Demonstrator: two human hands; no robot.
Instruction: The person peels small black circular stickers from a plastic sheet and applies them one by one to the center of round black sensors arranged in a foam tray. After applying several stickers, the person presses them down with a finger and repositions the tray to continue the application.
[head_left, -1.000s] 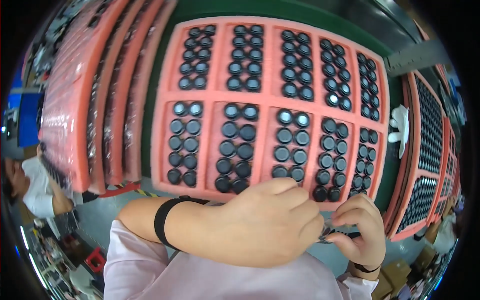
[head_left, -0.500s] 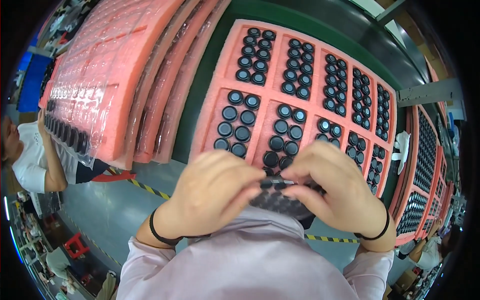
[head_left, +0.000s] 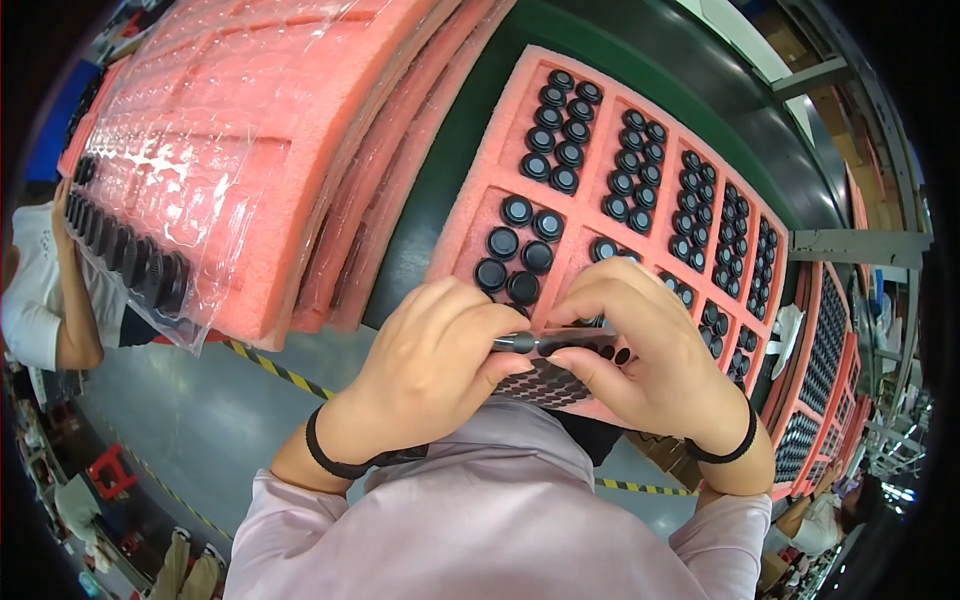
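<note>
My left hand (head_left: pixel 425 335) is closed, thumb and forefinger pinching a small black piece with a shiny edge (head_left: pixel 515 342). Facing it, my right hand (head_left: pixel 645 355) grips a thin sheet covered in rows of black round dots (head_left: pixel 548 385). The sheet hangs tilted between both hands, in front of my shirt. Its upper edge is partly hidden by my fingers. Just beyond the hands lies a pink foam tray (head_left: pixel 450 245), its compartments filled with black round caps (head_left: pixel 536 257) in paired rows. My hands cover part of its near side.
Pink foam trays wrapped in clear plastic (head_left: pixel 240 200) are stacked at the left, beside a co-worker's arm (head_left: pixel 75 290). More loaded trays (head_left: pixel 825 360) stand at the right. A grey metal bar (head_left: pixel 855 245) juts in near the right side of the green bench (head_left: pixel 625 60).
My view has turned, so the near tray appears farther right and the left stack larger. The dotted sheet now shows more of its face. Both hands stay close together.
</note>
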